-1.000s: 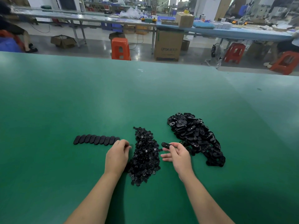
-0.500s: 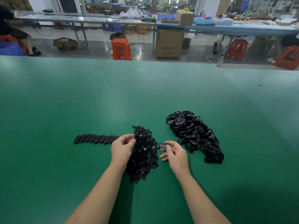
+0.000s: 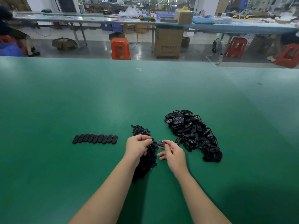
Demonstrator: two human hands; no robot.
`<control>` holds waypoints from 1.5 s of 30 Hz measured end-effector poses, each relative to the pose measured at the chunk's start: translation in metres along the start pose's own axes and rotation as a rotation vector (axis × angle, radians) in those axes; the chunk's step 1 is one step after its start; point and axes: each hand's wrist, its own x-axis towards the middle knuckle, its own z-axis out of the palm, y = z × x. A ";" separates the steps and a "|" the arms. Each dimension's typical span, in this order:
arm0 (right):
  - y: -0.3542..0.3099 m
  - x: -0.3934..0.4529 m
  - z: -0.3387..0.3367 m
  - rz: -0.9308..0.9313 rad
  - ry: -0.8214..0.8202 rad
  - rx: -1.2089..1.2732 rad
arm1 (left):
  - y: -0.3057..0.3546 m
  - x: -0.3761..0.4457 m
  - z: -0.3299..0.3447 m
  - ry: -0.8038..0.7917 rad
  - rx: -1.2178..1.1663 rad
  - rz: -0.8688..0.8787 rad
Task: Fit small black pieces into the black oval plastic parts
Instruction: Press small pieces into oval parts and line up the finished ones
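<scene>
A heap of small black pieces (image 3: pixel 146 160) lies on the green table, partly under my left hand (image 3: pixel 137 147). That hand's fingertips are curled together over the heap and pinch a small black piece at its edge. My right hand (image 3: pixel 172 153) pinches one black oval part (image 3: pixel 161 144) between thumb and fingers, just right of my left fingertips. A larger heap of black oval parts (image 3: pixel 193 134) lies to the right. A row of several oval parts (image 3: pixel 95 139), overlapping like tiles, lies to the left.
The green table (image 3: pixel 97 97) stretches far ahead and to both sides. Beyond its far edge are an orange stool (image 3: pixel 120 48), a cardboard box (image 3: pixel 168 42) and long workbenches. A seated person's legs (image 3: pixel 24 41) show at far left.
My left hand rose from beside the row and came right over the small-piece heap, fingers now pinched. My right hand brought the oval part closer to it.
</scene>
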 end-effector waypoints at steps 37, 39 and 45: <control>0.010 0.005 -0.006 -0.048 0.008 0.022 | 0.005 -0.005 0.031 -0.060 0.645 0.184; 0.009 0.004 -0.006 -0.054 0.010 0.014 | 0.004 -0.005 0.030 -0.073 0.627 0.183; 0.005 0.003 -0.006 -0.039 0.019 0.002 | 0.005 -0.008 0.032 -0.073 0.606 0.183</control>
